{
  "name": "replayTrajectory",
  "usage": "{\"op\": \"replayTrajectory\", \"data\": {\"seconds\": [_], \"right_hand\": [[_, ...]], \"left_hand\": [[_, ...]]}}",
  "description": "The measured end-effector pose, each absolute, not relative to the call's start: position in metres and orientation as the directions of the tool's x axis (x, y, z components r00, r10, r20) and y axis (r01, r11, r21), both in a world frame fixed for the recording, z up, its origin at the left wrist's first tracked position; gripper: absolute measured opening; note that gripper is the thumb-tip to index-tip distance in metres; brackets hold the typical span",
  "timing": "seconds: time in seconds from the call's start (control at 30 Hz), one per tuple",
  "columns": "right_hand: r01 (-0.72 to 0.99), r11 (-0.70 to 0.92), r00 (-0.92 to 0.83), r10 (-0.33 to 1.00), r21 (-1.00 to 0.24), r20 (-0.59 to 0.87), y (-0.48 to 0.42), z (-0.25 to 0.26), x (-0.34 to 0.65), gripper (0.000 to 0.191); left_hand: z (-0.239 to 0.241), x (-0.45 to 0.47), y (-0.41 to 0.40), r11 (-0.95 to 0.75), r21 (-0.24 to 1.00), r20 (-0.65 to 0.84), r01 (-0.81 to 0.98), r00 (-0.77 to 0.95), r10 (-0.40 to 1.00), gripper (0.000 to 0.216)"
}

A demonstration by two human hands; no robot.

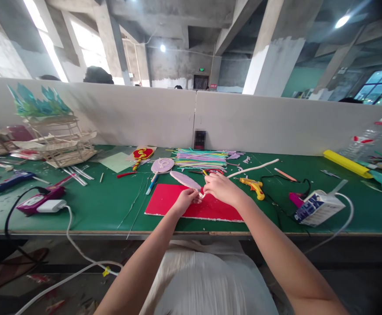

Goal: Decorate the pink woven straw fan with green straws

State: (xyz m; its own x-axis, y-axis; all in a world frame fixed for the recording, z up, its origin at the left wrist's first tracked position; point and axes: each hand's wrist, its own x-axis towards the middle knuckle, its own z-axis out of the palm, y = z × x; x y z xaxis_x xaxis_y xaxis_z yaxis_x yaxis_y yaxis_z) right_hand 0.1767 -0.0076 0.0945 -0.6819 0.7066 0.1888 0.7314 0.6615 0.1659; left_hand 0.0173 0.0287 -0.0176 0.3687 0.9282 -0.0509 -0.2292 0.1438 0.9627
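My left hand [189, 199] is closed with its fingertips at the lower end of a lilac oval paddle-like piece [185, 179], which tilts up to the left. My right hand [221, 188] pinches a long white pipe cleaner [256, 167] whose free end sticks out to the upper right. Both sets of fingertips meet at a small white part under the oval; its details are hidden. Beneath them lies a red board [164, 199]. A second lilac round piece [162, 165] and a red piece with yellow trim [142, 153] lie behind to the left.
Colourful pipe cleaners [200, 159] lie at the back. A yellow glue gun [254, 187] and a drink carton [320, 208] are on the right, near cables. A purple power strip [42, 200] and a stick-built model [56, 142] stand left. A white partition [138, 116] closes the rear.
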Motion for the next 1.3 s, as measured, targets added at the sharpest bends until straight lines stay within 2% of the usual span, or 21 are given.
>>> {"op": "replayTrajectory", "data": {"seconds": [0.7, 0.83, 1.1, 1.3], "right_hand": [[0.807, 0.586, -0.59, 0.806, 0.074, 0.043, -0.001, 0.096, 0.177, 0.026], [0.816, 0.578, -0.578, 0.815, 0.024, 0.027, 0.005, 0.093, 0.18, 0.026], [0.807, 0.57, -0.576, 0.817, -0.157, 0.008, 0.013, 0.088, 0.19, 0.025], [0.798, 0.573, -0.581, 0.814, -0.188, 0.018, 0.017, 0.087, 0.19, 0.024]], "left_hand": [[-0.016, 0.017, 0.026, 0.134, 0.966, -0.038, -0.221, 0.389, 0.921, 0.041], [-0.016, 0.016, 0.026, 0.14, 0.963, -0.04, -0.23, 0.391, 0.919, 0.041], [-0.016, 0.009, 0.024, 0.197, 0.928, -0.029, -0.317, 0.466, 0.884, 0.032], [-0.015, 0.006, 0.025, 0.254, 0.913, -0.067, -0.32, 0.496, 0.866, 0.026]]}}
